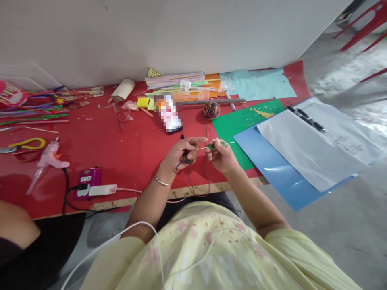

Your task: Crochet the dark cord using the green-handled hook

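Observation:
My right hand (222,157) pinches a crochet hook (212,146) by its green grip, and a thin pale rod shows on both sides of the grip. The hook's tip meets the fingers of my left hand (178,153). That hand is closed, its index finger reaching toward the right hand, around a small dark piece of multicoloured yarn work (186,160) that my fingers partly cover. Dark yarn loops beside the left palm. Just beyond the hands lies a ball of multicoloured yarn (211,110), with a strand running down between the hands.
A phone (175,130) lies on the red table cover (142,149). Rightward are green sheet (229,125), blue folder (281,181), papers and pens. Glue gun (51,155), scissors (28,143) and purple power strip (96,177) with cables lie left. Another person sits at lower left.

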Available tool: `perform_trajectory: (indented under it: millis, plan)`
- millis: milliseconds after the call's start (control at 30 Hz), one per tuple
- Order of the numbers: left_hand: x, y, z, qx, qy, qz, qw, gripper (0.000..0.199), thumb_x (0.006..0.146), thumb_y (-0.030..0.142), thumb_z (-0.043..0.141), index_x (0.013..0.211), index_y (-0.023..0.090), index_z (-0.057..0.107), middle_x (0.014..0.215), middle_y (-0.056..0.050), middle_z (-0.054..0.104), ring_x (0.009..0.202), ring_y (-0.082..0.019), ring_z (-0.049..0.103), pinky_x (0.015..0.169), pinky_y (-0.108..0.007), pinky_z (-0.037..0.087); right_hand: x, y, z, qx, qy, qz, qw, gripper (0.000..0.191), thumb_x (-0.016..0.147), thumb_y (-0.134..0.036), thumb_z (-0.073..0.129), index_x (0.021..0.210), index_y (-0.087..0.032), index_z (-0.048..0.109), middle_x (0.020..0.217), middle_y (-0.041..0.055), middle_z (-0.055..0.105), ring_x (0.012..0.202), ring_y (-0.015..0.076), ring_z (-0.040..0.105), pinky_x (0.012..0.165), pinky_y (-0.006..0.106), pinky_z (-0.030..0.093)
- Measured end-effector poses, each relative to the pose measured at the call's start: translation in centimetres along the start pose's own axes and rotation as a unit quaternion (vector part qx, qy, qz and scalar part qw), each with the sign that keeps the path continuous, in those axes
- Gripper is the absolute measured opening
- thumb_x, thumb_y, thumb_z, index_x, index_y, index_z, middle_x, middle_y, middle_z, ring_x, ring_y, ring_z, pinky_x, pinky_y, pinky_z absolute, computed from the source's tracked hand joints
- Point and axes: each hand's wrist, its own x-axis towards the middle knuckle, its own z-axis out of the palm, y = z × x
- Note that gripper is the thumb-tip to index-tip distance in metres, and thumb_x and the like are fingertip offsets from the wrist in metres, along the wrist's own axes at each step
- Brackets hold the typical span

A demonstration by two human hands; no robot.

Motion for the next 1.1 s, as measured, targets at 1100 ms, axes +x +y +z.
perform_trajectory:
  millis: [1100]
  plan:
    - [0.6,-1.1,1.3,0.082,0.125,0.176,0.973,0.083,0.076,0.018,0.061,0.158,0.02,0.05,0.055,0.008,0.049,0.05,-0.008,0.039,0.051,-0.021,0.029,-0.7,2.1,3.1,0.059,0.135,-0.113,0.983,0.035,0.074,-0.047,0.092,0.096,-0.024,0.077,0.086,-0.0021,0.082,0.073,0.009,0.077,0.063,0.014,0.062]
